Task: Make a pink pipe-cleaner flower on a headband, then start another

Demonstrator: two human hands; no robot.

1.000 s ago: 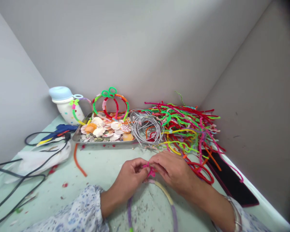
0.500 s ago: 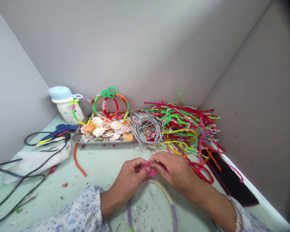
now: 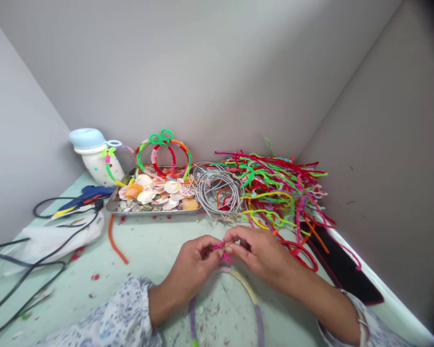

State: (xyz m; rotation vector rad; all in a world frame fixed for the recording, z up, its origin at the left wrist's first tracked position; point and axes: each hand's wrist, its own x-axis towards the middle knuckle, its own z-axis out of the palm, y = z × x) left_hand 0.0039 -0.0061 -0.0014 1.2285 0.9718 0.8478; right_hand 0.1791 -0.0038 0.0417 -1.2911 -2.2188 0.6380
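Between both hands is a small pink pipe-cleaner flower (image 3: 225, 257), its looped petals hanging below my fingertips. My left hand (image 3: 196, 262) is closed, pinching the flower between thumb and forefinger. My right hand (image 3: 259, 253) is closed too, thumb and fingertips pressed together against the flower's right side; whether a stem end lies in that pinch is partly hidden. Just beneath them, a headband wrapped in pastel pipe cleaner (image 3: 246, 285), purple, cream and pale pink, lies on the table, its top close under the flower.
Behind my hands stand a metal tray (image 3: 152, 212) of seashells, a grey wire coil (image 3: 220, 195) and a heap of coloured pipe cleaners (image 3: 275, 185). Finished headbands (image 3: 188, 156) lean at the back beside a white bottle (image 3: 103, 166). Left are pliers (image 3: 92, 192) and a black cable (image 3: 39, 262).
My right fingertips have shifted slightly against the pink flower, while my left hand keeps its pinch. The whole view has moved a little.
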